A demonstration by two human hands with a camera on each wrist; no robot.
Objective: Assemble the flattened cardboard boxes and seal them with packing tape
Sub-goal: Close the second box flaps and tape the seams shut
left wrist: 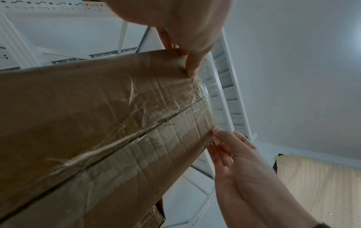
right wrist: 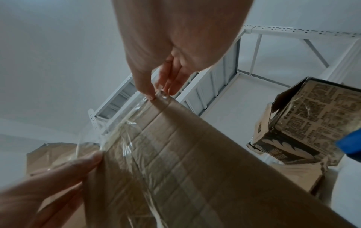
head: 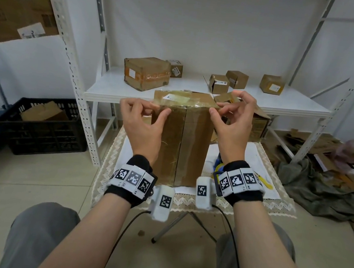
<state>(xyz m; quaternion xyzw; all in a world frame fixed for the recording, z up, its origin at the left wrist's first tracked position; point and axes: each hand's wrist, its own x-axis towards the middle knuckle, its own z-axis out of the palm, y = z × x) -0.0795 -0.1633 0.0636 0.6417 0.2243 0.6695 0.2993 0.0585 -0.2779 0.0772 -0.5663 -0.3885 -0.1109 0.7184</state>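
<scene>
Evidently both hands, left hand [head: 144, 121] and right hand [head: 232, 120], each have a grip pinched on the clear tape strip [head: 186, 107], stretching it taut across the upright box [head: 182, 139] between them, probably to lay it flat.

The right hand [right wrist: 175, 46] pinches one end of a clear tape strip [right wrist: 126, 123] at the upper corner of the cardboard box [right wrist: 195, 162]. The left hand [right wrist: 48, 185] holds the strip's other end at the near corner, thumb against the box edge. The strip lies wrinkled along that edge. A printed box [right wrist: 304, 123], flap open, sits beside a white shelf frame [right wrist: 215, 80].
</scene>
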